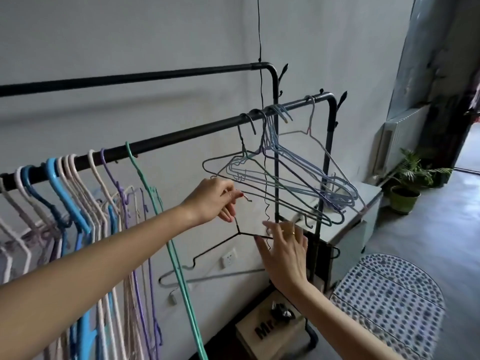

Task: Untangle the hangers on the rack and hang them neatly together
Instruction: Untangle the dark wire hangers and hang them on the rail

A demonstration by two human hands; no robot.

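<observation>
A black clothes rack has a near rail (181, 135) and a far rail (130, 77). Several pale, blue and purple hangers (78, 203) hang packed together on the near rail's left part, with a teal hanger (155, 203) at their right end. Further right, a tangled cluster of wire hangers (285, 172) hangs near the rail's end. Below the cluster, my left hand (215, 201) pinches the hook of a black wire hanger (226, 242) that is off the rail. My right hand (284, 248) touches that hanger's right shoulder, fingers spread.
A thin black cord (261, 100) hangs from above through the tangled cluster. A dotted round stool (389, 302) stands at the lower right, a box (267, 331) lies on the rack's base, a white cabinet (350, 224) sits behind, and a potted plant (407, 183) stands on the floor.
</observation>
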